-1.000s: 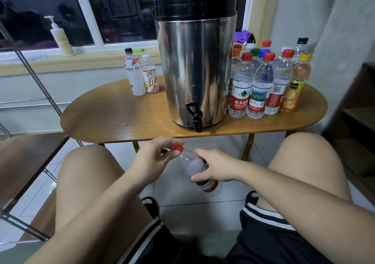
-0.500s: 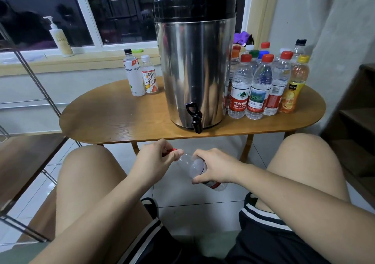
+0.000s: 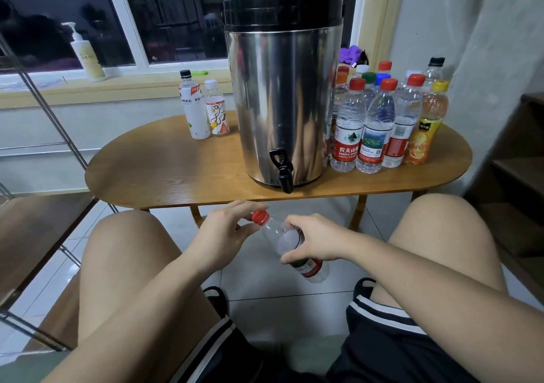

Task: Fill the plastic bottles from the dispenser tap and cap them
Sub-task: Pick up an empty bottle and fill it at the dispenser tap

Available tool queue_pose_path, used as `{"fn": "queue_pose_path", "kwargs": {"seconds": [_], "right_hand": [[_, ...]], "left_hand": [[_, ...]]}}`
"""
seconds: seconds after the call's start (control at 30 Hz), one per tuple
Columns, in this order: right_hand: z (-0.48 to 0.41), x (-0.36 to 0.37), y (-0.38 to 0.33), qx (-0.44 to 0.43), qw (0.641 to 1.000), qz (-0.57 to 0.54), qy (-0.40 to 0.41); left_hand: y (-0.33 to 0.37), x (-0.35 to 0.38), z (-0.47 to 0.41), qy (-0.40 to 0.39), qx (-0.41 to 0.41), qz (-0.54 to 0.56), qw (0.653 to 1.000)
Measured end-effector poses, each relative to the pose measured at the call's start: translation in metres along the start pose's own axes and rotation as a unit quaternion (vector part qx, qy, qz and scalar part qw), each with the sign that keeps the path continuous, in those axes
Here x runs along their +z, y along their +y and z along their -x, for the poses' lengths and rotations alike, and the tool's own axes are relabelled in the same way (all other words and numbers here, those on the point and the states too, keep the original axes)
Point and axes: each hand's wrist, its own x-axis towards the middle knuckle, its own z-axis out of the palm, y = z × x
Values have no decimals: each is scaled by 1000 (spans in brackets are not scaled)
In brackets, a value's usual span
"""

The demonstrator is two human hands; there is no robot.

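Note:
A clear plastic bottle (image 3: 282,240) with a red label lies tilted between my knees, below the table edge, neck pointing up-left. My right hand (image 3: 315,240) grips its body. My left hand (image 3: 226,232) pinches the red cap (image 3: 260,217) sitting on the bottle's neck. The steel dispenser (image 3: 282,88) with a black lid stands on the wooden table (image 3: 164,170); its black tap (image 3: 282,170) hangs over the front edge, above and just right of the cap.
Several capped bottles (image 3: 379,123) crowd the table to the right of the dispenser. Two white-labelled bottles (image 3: 203,109) stand at its back left. A metal rack frame (image 3: 44,109) runs down the left side. A pump bottle (image 3: 85,53) is on the windowsill.
My left hand's fingers covered the cap half a second ago and have since turned back, so the red cap shows again. The bottle stays tilted in my right hand.

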Motion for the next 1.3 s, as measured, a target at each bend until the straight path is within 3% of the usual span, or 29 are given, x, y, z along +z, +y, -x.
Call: {"fn": "queue_pose_path", "kwargs": {"seconds": [0.6, 0.8, 0.97, 1.2, 1.3], "right_hand": [[2, 6, -7, -3, 999, 30, 22], [4, 2, -8, 4, 1000, 12, 12], [2, 1, -7, 33, 999, -24, 14], [-3, -4, 0, 66, 996, -44, 36], [-4, -3, 0, 62, 996, -55, 45]], "left_hand": [[3, 3, -7, 48, -72, -30, 996], [5, -6, -17, 71, -121, 50, 989], [12, -13, -40, 103, -147, 254, 950], [38, -3, -68, 158, -176, 330, 914], [49, -3, -78, 179, -132, 329, 918]]}}
